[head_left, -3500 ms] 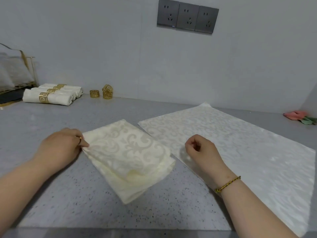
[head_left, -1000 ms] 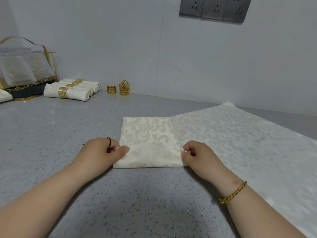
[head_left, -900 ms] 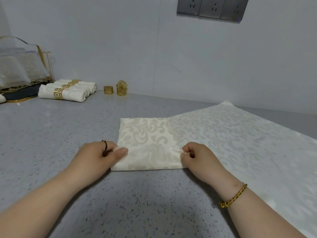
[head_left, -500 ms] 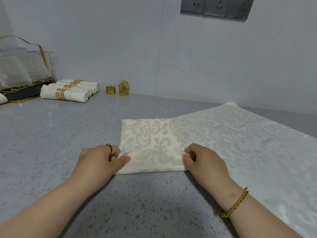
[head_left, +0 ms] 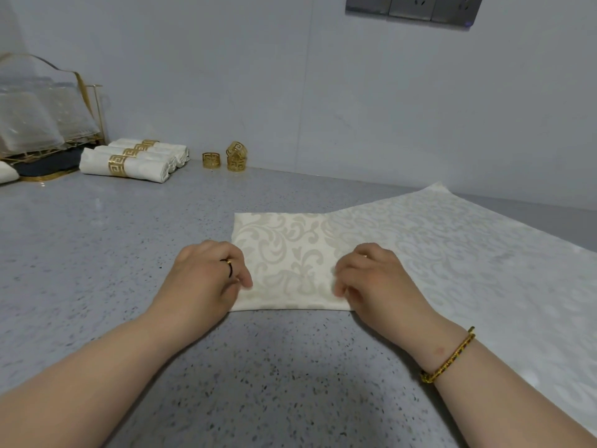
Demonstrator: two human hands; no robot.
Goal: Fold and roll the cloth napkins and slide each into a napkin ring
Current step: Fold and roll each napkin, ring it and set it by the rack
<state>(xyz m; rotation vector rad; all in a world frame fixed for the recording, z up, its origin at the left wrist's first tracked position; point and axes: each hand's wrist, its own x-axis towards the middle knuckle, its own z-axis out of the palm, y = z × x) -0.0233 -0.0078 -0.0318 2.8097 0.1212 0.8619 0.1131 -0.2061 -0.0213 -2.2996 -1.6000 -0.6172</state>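
Note:
A cream napkin (head_left: 287, 250) with a scroll pattern lies folded into a square on the grey counter (head_left: 97, 240), its right part over a large pale cloth (head_left: 468, 253). My left hand (head_left: 206, 279) pinches the napkin's near left edge with curled fingers. My right hand (head_left: 374, 279) pinches the near right edge in the same way. Three gold napkin rings (head_left: 211, 160) stand by the back wall, one of them stacked on another (head_left: 236, 156).
Three rolled napkins in gold rings (head_left: 126, 164) lie at the back left. Behind them stands a gold wire rack with clear dishes (head_left: 42, 111) on a dark base. Wall sockets (head_left: 410, 4) sit high on the wall.
The napkin, held slanted 3.5 s ago, now lies square on the counter edge of the large cloth. Both hands have shifted inward along its near edge, starting to curl it up.

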